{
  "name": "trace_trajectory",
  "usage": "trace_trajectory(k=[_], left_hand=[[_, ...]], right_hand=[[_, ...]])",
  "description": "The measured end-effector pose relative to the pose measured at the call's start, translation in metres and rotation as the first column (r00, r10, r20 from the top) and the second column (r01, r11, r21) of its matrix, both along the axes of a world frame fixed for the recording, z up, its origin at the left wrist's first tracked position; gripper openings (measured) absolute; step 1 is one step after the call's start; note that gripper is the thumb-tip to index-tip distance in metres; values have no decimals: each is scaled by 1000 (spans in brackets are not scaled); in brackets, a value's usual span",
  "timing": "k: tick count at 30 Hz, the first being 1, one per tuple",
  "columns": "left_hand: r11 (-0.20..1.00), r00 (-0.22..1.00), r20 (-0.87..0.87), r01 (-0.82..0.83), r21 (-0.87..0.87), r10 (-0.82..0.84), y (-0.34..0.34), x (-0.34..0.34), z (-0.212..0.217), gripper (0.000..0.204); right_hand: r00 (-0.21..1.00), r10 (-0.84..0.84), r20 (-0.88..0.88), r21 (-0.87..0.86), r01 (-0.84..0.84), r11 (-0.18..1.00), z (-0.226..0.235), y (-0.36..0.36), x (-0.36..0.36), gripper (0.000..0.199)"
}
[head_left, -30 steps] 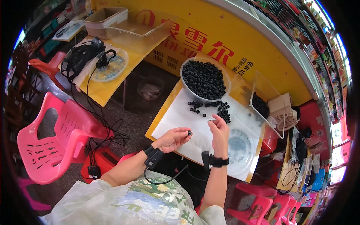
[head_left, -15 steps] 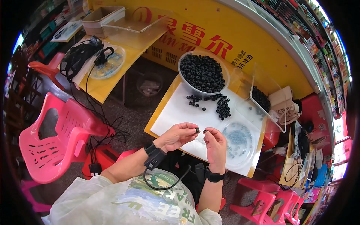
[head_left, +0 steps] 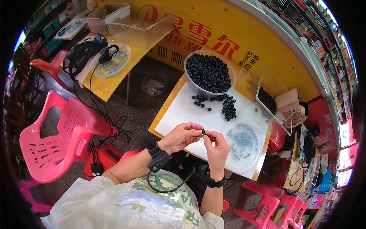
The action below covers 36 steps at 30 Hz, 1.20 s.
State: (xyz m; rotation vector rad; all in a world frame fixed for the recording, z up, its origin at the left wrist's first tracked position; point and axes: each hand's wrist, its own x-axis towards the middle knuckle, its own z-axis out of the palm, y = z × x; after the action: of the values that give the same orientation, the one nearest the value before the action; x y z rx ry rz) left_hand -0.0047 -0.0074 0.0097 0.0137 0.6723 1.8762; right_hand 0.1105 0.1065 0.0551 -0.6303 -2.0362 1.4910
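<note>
— What is going on at the tabletop (head_left: 179,114)?

— The left hand (head_left: 182,136) and the right hand (head_left: 217,147) meet just above its near edge, fingertips together, pinching one small black ring (head_left: 203,132) between them. Both hands are closed narrow on that ring; I cannot tell whether anything else sits inside the pinch.

— Where do the rings come from?

— A bowl (head_left: 189,78) at the far side is heaped with them, and a loose scatter (head_left: 225,107) lies on the white sheet just in front of it. A clear dish (head_left: 244,142) of small pale parts sits to the right of the hands, near the right wrist.

— Which step would you call it?

— I'd judge it the fitting step: one ring picked and being worked or checked between the fingers, with the bulk of the pile untouched.

— And the next move?

— It seems to call for a fine, steady pinch so the ring doesn't slip off the edge, then a reach over to the dish or the scatter. A pink chair (head_left: 57,141) stands to the left, well apart.
</note>
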Motion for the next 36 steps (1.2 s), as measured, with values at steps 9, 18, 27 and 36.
trace_trajectory(k=[9,18,27,36], left_hand=[[1000,999,-46,23,-19,-24,-5,0,-5,17],[976,974,-74,216,13,-215,-13,-8,-5,37],[947,947,-23,319,-19,-320,-17,-4,-23,45],[937,938,48,347,-51,-344,-13,0,-34,36]], right_hand=[[999,7,46,174,-15,985,10,-10,1,16],[976,179,124,119,-194,974,11,-1,8,29],[968,239,79,161,-249,955,-13,-2,17,26],[922,295,253,21,-310,951,-11,28,19,23]])
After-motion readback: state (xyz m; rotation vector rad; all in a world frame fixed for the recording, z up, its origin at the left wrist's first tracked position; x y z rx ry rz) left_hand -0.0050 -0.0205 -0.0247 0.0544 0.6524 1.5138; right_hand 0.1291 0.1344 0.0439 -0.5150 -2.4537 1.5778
